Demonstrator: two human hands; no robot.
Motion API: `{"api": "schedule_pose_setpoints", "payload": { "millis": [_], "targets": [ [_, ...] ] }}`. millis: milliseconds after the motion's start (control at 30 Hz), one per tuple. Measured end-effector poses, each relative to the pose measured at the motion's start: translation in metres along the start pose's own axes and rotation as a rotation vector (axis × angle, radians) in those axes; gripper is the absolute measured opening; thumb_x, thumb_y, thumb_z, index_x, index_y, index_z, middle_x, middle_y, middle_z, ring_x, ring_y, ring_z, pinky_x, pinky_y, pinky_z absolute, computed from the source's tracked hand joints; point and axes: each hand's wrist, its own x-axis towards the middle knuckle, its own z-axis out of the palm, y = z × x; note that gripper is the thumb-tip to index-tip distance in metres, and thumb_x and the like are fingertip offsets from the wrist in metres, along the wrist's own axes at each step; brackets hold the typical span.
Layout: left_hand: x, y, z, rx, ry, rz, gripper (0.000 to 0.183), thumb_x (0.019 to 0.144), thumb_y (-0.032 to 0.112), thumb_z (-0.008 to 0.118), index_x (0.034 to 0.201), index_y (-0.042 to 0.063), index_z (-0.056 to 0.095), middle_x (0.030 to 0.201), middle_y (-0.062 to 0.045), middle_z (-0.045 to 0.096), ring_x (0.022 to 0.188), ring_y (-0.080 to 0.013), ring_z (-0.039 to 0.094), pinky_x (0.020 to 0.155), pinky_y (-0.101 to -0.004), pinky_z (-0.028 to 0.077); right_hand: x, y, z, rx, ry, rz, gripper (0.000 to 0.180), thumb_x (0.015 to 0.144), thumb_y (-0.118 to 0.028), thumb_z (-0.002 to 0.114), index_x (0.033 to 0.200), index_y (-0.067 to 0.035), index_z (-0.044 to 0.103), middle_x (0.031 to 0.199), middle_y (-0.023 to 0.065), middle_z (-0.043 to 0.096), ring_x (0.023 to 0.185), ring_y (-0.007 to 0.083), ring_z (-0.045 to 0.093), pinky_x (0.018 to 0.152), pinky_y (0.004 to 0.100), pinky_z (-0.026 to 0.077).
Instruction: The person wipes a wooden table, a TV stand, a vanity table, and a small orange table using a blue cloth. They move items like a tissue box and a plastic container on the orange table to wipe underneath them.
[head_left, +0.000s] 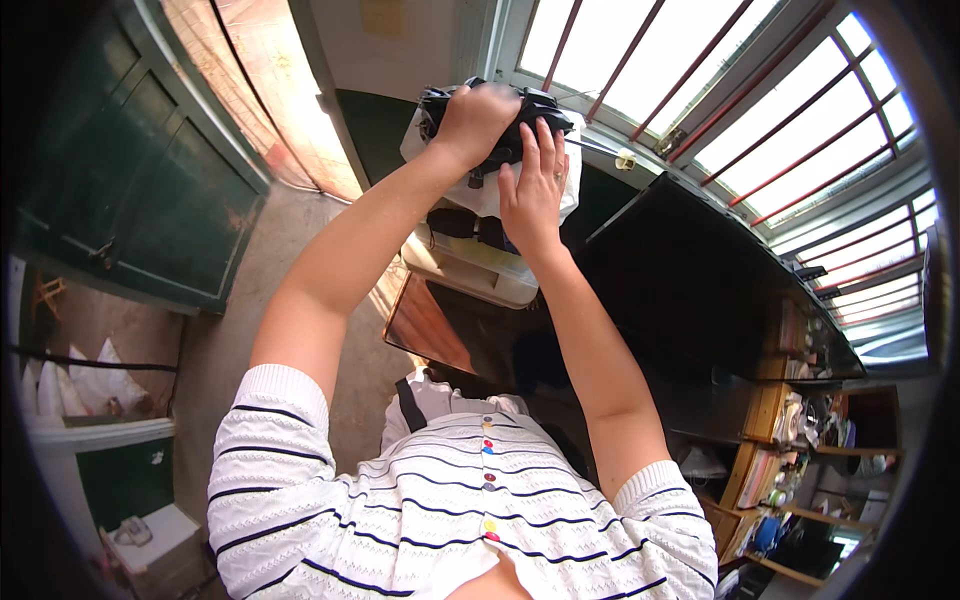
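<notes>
A black item (536, 112), seemingly a folding umbrella or a bag, lies on a white plastic bag or cloth (469, 184) by the window. My left hand (480, 120) is bent over its top; the fingertips are hidden, so its hold is unclear. My right hand (536, 184) rests against the near right side, fingers spread over the black material and the white sheet. Beneath them stands a pale plastic container (480, 274) with dark objects inside.
A wooden board (427, 322) lies below the container. To the right are a large black television (675, 277) and shelves (765, 412) full of goods. Barred windows (637, 60) run along the upper right. A green door (150, 157) stands at the left, beside concrete floor (292, 225).
</notes>
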Motion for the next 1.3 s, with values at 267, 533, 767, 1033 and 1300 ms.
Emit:
{"api": "schedule_pose_setpoints", "payload": {
  "millis": [267,533,767,1033,1300],
  "targets": [
    [0.009,-0.036,0.103,-0.365,-0.090,0.027,0.077,0.077,0.012,0.072,0.145,0.011,0.036,0.127,-0.019,0.060,0.112,-0.0354,0.062,0.094,-0.0466,0.049,0.014,0.038,0.051,-0.541,-0.233,0.206,0.056,0.094,-0.033,0.049,0.146,-0.016,0.050,0.156,0.0091,0.040,0.149,0.0370,0.028,0.121,0.0567,0.010],
    [0.000,-0.053,0.047,-0.356,-0.120,-0.038,0.086,0.069,0.037,0.086,0.145,0.036,0.047,0.157,-0.005,0.034,0.148,-0.0329,0.025,0.118,-0.0621,0.019,0.042,0.032,0.050,-0.523,-0.347,0.368,0.046,0.093,-0.034,0.049,0.134,-0.016,0.063,0.148,0.0121,0.047,0.144,0.0394,0.034,0.117,0.0635,0.019],
    [-0.026,-0.043,0.063,-0.740,-0.127,-0.062,0.071,0.095,0.062,0.052,0.153,0.024,0.041,0.154,-0.009,0.045,0.153,-0.0314,0.017,0.121,-0.0592,0.012,0.020,0.066,0.045,-0.302,-0.276,0.267,0.058,0.091,-0.025,0.052,0.148,-0.014,0.046,0.155,0.0132,0.038,0.148,0.0409,0.026,0.116,0.0661,0.018],
    [-0.016,-0.064,0.048,-0.429,0.128,-0.140,0.081,0.083,0.056,0.072,0.152,0.027,0.039,0.149,-0.014,0.038,0.129,-0.0379,0.052,0.108,-0.0488,0.044,-0.055,-0.018,-0.047,0.419,-0.105,0.038,0.056,0.087,0.007,0.049,0.141,-0.008,0.052,0.144,0.0139,0.047,0.125,0.0290,0.056,0.100,0.0366,0.049],
    [-0.027,-0.010,-0.016,-0.293,0.766,-0.023,0.052,0.095,0.040,0.060,0.140,0.016,0.053,0.143,-0.016,0.044,0.135,-0.0355,0.038,0.115,-0.0501,0.027,-0.286,0.092,-0.081,0.075,-0.134,0.484,0.044,0.087,0.003,0.056,0.129,-0.009,0.061,0.127,0.0142,0.056,0.112,0.0318,0.060,0.094,0.0388,0.050]
  ]
}}
